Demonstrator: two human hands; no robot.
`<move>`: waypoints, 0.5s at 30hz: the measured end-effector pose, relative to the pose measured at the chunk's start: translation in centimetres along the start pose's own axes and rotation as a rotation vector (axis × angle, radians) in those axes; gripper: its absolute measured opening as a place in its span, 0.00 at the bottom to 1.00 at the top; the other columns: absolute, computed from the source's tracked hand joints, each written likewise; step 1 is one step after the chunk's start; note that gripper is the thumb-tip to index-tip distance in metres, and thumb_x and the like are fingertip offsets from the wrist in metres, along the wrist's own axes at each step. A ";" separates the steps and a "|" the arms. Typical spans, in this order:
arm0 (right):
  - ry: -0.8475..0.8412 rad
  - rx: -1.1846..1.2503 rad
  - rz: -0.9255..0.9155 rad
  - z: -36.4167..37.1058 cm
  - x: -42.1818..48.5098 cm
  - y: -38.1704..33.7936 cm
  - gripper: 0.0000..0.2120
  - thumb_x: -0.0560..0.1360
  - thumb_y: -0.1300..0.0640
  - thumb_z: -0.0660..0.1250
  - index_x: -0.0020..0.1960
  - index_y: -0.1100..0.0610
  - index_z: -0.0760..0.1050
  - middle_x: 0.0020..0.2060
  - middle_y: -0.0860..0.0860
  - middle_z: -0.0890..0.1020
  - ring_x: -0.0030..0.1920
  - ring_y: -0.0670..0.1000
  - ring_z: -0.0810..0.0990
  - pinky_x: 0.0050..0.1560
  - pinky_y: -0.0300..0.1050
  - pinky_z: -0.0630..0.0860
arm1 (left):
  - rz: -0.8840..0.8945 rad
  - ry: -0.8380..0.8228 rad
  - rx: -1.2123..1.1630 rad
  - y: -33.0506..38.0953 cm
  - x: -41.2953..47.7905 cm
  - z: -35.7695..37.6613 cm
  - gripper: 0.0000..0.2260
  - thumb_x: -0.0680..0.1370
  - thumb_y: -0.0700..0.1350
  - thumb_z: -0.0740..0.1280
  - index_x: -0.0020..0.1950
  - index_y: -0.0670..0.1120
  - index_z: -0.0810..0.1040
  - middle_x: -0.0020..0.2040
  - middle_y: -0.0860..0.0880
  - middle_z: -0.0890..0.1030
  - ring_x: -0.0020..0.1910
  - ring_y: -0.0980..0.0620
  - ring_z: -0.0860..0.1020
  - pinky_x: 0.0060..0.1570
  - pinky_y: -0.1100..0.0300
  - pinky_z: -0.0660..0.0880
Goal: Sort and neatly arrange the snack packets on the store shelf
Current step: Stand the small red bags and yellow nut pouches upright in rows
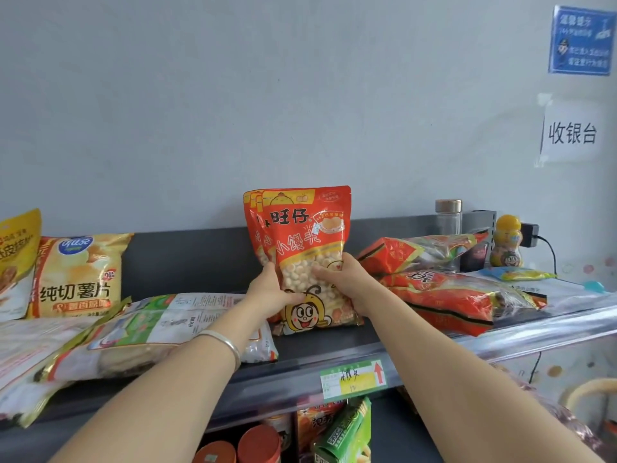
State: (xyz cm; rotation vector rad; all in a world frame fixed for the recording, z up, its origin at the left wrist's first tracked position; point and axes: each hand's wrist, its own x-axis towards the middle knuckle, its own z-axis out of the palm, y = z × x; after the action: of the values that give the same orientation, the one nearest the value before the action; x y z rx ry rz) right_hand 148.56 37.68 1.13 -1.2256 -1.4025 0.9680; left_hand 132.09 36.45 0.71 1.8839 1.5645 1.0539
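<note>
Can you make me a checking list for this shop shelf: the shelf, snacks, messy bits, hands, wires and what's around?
Surface: dark shelf, price label on front edge.
Job's things: upright red packets, middle; yellow crisp packet upright, left; green-and-white packet lying flat; other red packets lying flat, right.
Clutter: jar and yellow bottle, back right.
Hands: left hand and right hand both grip the upright red packets.
Cables: black cable from a plug, far right.
Surroundings: grey wall, blue notice, white paper sign.

Red packets (310, 248), upright, nested front to back, at the shelf (334, 347) middle; yellow chip bag (78, 279) upright at its left; white-green packet (160, 315) and red bags (444, 299) lying flat.
</note>
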 end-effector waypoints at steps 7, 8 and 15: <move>0.091 -0.144 -0.058 -0.2 -1.0 -0.9 0.34 0.72 0.47 0.72 0.71 0.55 0.60 0.63 0.53 0.74 0.61 0.55 0.75 0.62 0.55 0.75 | -0.013 0.045 -0.027 0.8 -0.6 -0.2 0.34 0.70 0.48 0.75 0.69 0.44 0.60 0.64 0.46 0.73 0.62 0.45 0.74 0.58 0.53 0.72; 0.158 -0.221 -0.102 -0.2 -1.3 -1.1 0.34 0.73 0.47 0.71 0.72 0.55 0.59 0.64 0.54 0.73 0.63 0.56 0.74 0.62 0.55 0.74 | -0.005 0.075 -0.036 1.0 -0.8 -0.3 0.33 0.71 0.49 0.74 0.68 0.44 0.60 0.63 0.45 0.74 0.61 0.45 0.74 0.56 0.53 0.72; 0.545 -0.782 -0.438 0.3 -3.5 -2.7 0.18 0.78 0.51 0.62 0.67 0.55 0.69 0.62 0.54 0.72 0.62 0.58 0.70 0.54 0.50 0.73 | 0.059 0.172 0.072 1.0 -2.0 -2.3 0.18 0.75 0.48 0.68 0.61 0.45 0.67 0.57 0.45 0.76 0.55 0.48 0.75 0.48 0.57 0.70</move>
State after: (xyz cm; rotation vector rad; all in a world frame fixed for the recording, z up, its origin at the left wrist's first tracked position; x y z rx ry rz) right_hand 147.71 33.75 3.06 -1.4833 -1.5329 -0.2597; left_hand 130.73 34.01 2.31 1.9422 1.6707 1.2292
